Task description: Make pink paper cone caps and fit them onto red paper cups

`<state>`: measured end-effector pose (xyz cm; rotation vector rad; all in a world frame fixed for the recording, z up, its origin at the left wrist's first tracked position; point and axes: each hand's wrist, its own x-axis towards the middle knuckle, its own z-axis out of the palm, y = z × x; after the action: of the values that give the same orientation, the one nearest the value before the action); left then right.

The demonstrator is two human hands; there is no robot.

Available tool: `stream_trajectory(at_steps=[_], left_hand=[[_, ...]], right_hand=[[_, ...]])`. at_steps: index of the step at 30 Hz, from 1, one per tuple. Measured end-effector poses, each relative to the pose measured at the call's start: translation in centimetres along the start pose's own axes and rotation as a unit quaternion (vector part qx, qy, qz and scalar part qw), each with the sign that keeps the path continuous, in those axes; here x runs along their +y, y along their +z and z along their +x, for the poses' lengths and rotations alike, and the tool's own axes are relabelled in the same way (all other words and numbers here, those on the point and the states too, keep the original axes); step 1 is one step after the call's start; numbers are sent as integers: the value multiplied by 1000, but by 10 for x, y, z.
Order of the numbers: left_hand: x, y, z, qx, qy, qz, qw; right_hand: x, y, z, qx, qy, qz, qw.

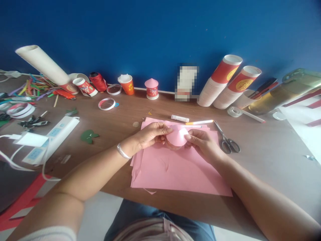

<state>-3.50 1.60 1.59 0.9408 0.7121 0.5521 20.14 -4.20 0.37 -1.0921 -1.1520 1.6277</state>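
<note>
Head camera: above the pink paper stack (175, 174), the left hand (150, 135) and right hand (207, 142) pinch a pink cone (177, 136) at opposite edges, apparently so it is not crushed. Right of the stack, scissors (224, 136) lie handles nearest, easy to grasp. Beyond it, nested cups (215, 83) lean against the wall (125, 33), probably for support.

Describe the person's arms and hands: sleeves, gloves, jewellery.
Left hand: no glove, silver-coloured bracelet at the wrist; pale sleeve edge high on the arm. Right hand: no glove, nothing worn on wrist or forearm; sleeve out of view.
</note>
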Motion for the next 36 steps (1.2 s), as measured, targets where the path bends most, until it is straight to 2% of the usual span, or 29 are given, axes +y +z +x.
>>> stream_trajectory(at_steps=[13,20,23,26,28,31,33,34,36], left_hand=[[1,3,2,23,-11,-19,1000],[-4,-1,2,4,-13,-27,1000],[-2,-1,0,7,-5,6,1000],[1,0,-4,47,47,90,994],[4,0,-8,98,102,162,977],[6,0,-11,138,191,256,938],[6,2,-13,129,259,321,902],[5,2,-13,119,293,360,878],[4,5,-14,98,350,437,823]], right_hand=[[-1,1,3,-5,9,14,1000],[-3,1,4,-3,22,22,1000],[-4,1,4,-5,19,21,1000],[-4,1,3,7,4,-2,1000],[-4,-1,1,31,-17,-25,999],[-6,-4,-2,126,-91,-105,982],[-7,-4,-5,186,-176,-201,946],[-8,-3,-7,196,-223,-253,921],[-9,1,-10,177,-305,-344,870]])
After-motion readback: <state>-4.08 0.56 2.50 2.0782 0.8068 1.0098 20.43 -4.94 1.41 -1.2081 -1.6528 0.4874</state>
